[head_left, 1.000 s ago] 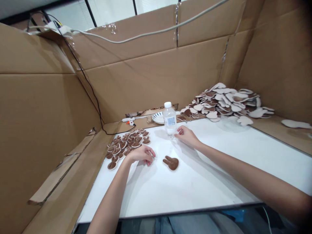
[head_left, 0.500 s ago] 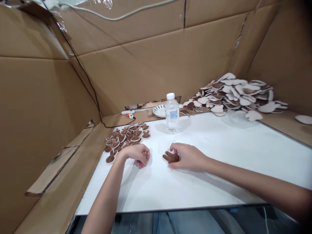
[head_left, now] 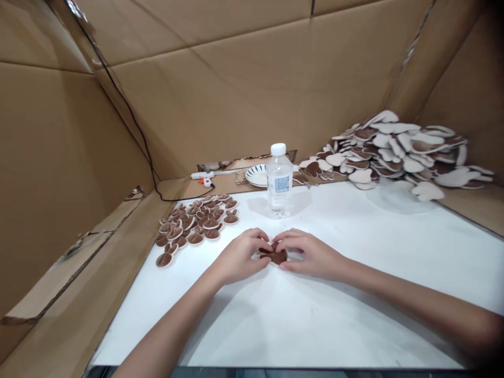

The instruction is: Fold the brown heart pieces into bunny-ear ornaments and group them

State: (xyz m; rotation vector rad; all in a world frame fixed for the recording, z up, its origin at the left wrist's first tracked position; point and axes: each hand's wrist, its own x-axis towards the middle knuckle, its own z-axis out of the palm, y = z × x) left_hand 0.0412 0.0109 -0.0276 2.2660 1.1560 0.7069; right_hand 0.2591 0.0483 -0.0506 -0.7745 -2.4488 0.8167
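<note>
Brown piece: small, flat, brown, with two ear-like lobes; it lies at the middle of the white table, between both our hands, mostly hidden by the fingertips.
Left hand: we have it curled, thumb and forefinger pinching the left edge of the brown piece; the other fingers are loosely bent over the table.
Right hand: we pinch the right edge of the same piece, with the fingertips meeting those of the left hand just over it.
Contact: both hands touch the piece; whether it is lifted or rests on the table we cannot tell.
Small pile: many like pieces, brown faces with pale rims, spread at the left edge of the table, near the left hand but apart from it.
Large heap: bigger pieces of similar outline, pale and brown, stacked in the far right corner, well apart from the hands.
Water bottle: clear, white cap, upright, just beyond the hands.
Plate: white with a striped rim, behind the bottle to its left.
Glue gun: white with an orange trigger, lying on the cardboard ledge, its black cord running up the cardboard wall.
Step in hand: we judge it as fingertip work on a single piece, held by both hands at once.
Next move calls for: in our judgement, a light, even pinch from both sides, so that the soft piece does not buckle or slip.
</note>
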